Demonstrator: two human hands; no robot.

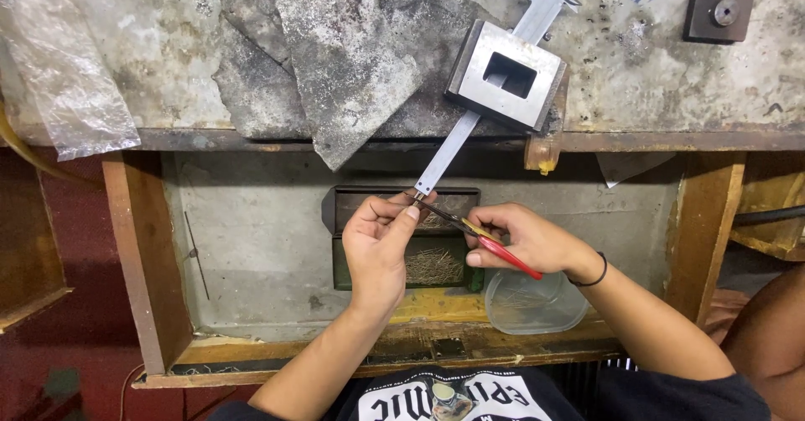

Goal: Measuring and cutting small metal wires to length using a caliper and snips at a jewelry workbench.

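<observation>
We look down from above at 2 bare hands working over an open wooden drawer [134, 245] below a worn grey table [168, 60]. The right hand [524, 236] is clenched around a pair of pliers with red handles [478, 233], whose thin tips point left toward the other hand. The left hand [377, 241] has its fingers [409, 214] pinched together right at the plier tips; whatever small piece they grip there is too tiny for us to make out. Both hands hover just above a dark tray [402, 236] inside the drawer, which holds a heap of fine pale wire pieces [433, 266]. A clear plastic tub [537, 304] sits beside the tray, under the right wrist, which wears a black band [597, 272]. On the table above, a square steel block with a rectangular opening [507, 73] rests on a long metal caliper [470, 127], whose end juts out over the drawer toward the hands. A crumpled clear plastic bag [63, 69] lies at the far left.
</observation>
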